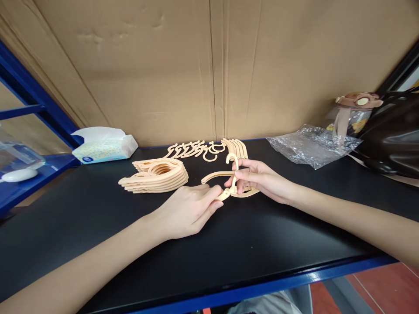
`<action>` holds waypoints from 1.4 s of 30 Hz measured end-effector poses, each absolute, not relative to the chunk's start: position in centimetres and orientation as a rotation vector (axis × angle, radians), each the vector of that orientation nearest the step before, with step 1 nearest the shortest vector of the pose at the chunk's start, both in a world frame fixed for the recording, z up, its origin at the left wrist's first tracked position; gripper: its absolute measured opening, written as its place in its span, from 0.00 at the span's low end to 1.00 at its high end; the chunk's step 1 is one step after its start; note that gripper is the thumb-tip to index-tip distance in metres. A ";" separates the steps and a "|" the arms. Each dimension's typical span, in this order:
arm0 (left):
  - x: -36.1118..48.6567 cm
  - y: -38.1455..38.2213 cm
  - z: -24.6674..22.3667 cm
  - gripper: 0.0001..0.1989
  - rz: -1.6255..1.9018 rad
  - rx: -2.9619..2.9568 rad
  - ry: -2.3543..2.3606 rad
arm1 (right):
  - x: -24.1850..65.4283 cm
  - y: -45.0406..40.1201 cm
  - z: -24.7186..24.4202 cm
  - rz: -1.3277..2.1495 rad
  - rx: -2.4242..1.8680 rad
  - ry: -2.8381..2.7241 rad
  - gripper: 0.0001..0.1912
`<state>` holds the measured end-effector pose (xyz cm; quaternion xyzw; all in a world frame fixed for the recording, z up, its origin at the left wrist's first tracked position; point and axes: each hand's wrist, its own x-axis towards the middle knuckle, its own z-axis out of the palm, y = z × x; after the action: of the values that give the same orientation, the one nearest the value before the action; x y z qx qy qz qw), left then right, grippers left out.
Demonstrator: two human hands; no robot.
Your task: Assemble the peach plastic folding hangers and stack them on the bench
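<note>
Far beyond my left grip [191, 211], a tissue pack [101, 149] carries a round blue logo too small to read on my feed. Nearer that grip sits a stack of peach hangers [155, 176]. My left grip clasps a hanger arm's end [224, 195]; my right grip [262, 179] pinches a hook [235, 168] upright, the two parts meeting between my grips. I'd steady the hook and press straight, without twisting. Beyond the right grip, a clear plastic bag [312, 146] shows no legible writing.
</note>
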<state>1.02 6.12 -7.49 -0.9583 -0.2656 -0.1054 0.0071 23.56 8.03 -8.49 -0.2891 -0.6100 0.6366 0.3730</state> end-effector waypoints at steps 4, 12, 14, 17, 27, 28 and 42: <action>1.0 6.1 -7.6 0.09 -0.353 -2.963 -0.823 | 23.5 8.1 -8.6 1.543 -0.742 -1.584 0.09; 1.1 6.2 -8.1 0.11 -0.295 -2.829 -0.801 | 23.5 8.2 -8.9 1.537 -0.834 -1.488 0.11; 1.2 6.1 -8.1 0.11 -0.301 -2.814 -0.784 | 23.5 8.2 -9.0 1.525 -0.852 -1.484 0.11; 1.4 6.1 -8.3 0.11 -0.279 -2.829 -0.810 | 23.4 8.1 -8.9 1.487 -0.880 -1.506 0.11; 1.3 6.2 -8.3 0.09 -0.208 -2.888 -0.871 | 23.5 7.9 -9.0 1.389 -0.903 -1.562 0.11; 1.3 6.1 -8.3 0.09 -0.205 -2.884 -0.875 | 23.4 7.9 -8.9 1.378 -0.905 -1.565 0.11; 1.6 5.8 -8.3 0.10 -0.149 -2.848 -0.955 | 23.0 7.6 -8.8 1.267 -0.933 -1.541 0.14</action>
<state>1.63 5.80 -8.26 -0.9448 -0.3169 -0.0493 0.0672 23.05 7.61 -8.78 -0.3778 -0.6238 0.5130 0.4527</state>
